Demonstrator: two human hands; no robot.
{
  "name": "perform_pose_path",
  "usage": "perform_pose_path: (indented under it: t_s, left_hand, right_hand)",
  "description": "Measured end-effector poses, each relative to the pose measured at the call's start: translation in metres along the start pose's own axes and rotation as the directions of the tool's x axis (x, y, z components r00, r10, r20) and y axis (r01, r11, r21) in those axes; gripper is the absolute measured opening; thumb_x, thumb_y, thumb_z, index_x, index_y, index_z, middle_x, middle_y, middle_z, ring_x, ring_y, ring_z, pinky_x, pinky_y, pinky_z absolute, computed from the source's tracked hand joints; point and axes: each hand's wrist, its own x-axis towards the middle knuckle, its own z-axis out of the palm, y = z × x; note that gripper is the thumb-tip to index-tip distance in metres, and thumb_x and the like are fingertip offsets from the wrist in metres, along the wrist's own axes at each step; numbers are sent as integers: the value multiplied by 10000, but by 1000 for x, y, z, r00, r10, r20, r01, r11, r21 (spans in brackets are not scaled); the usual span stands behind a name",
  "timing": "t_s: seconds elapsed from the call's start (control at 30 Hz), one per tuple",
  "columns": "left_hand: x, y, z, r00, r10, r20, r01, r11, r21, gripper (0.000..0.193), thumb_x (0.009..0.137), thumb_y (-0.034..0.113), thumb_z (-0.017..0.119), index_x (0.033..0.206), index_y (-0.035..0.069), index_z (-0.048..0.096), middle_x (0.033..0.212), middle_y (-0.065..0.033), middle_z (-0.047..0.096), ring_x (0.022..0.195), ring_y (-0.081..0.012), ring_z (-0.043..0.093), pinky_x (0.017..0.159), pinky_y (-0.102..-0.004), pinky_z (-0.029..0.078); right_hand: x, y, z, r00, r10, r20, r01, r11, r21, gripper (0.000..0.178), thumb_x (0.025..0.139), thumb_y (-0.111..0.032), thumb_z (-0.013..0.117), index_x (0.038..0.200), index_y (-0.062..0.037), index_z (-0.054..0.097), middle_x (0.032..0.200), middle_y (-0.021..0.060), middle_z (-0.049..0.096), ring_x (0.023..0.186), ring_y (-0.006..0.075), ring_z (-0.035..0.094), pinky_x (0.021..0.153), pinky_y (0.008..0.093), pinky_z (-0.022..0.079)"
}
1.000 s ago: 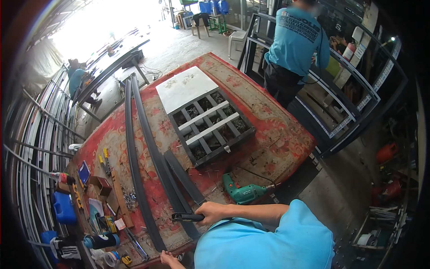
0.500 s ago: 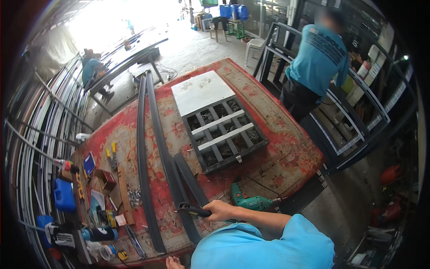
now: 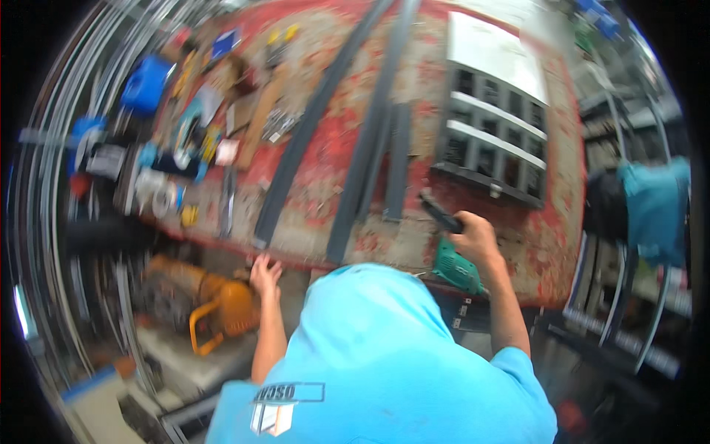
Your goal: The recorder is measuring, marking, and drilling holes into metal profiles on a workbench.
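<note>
My right hand [image 3: 473,240] is closed around the dark handle of a hammer [image 3: 442,213], raised over the table beside a green power drill [image 3: 455,266]. At the table's front edge, my left hand [image 3: 265,277] has its fingers apart and holds nothing. It is nearest to the end of a long dark metal bar [image 3: 309,137]. A second long dark bar [image 3: 372,140] and a shorter dark piece [image 3: 399,163] lie to the right of it. A dark framed grid panel with white strips [image 3: 497,140] rests at the right. Motion smears the picture somewhat.
Loose hardware [image 3: 278,124], a wooden strip [image 3: 260,118] and tools lie at the table's left. A blue jug [image 3: 146,83] stands beyond them. Below the left edge sits a yellow machine [image 3: 229,311]. Another person [image 3: 654,211] is at the right, near metal frames.
The view has turned down and to the right. My right hand, still holding the hammer, has moved away from the long bars toward the grid panel. More of my left hand and arm shows.
</note>
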Motion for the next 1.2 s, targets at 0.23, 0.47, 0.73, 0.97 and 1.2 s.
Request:
perform_pose_path:
  t_s: [0.23,0.47,0.73,0.97,1.2]
  left_hand:
    - [-1,5,20,1000,-28,-9,29,985,168,334,931,237,579,1218,65,578,1044,-29,632,829,-146,631,657,-277,504]
    - [6,6,26,999,39,-26,-35,991,127,308,903,169,622,1178,36,582,943,2,604,728,-77,564,600,-241,483]
    - [22,11,42,1000,-17,-9,18,998,67,163,862,189,697,907,43,638,696,39,534,532,-57,473,445,-223,412]
    - [60,-24,54,963,101,-250,-64,986,155,387,753,257,800,903,-74,665,863,-165,697,742,-255,629,715,-402,478]
    - [61,-19,60,949,57,-310,-9,988,157,374,769,235,769,938,-81,659,958,-210,679,860,-298,643,786,-417,471]
  right_hand:
    - [0,32,-1,995,39,91,-20,980,-197,450,633,-238,797,985,-39,599,902,163,632,888,321,635,762,395,489]
    - [18,60,23,1000,-24,19,27,990,-139,445,719,-245,788,1014,-6,555,889,137,585,823,261,595,747,351,469]
    - [22,72,29,995,-98,5,98,994,-54,447,779,-256,749,1089,10,566,1041,174,602,1005,355,592,854,393,463]
    - [14,11,31,997,12,-74,-23,987,-158,408,847,-289,699,1104,-1,568,993,160,613,928,319,623,814,415,482]
    - [37,-50,70,993,78,93,-114,853,509,384,886,-206,657,1165,39,556,884,40,594,784,126,551,694,296,464]
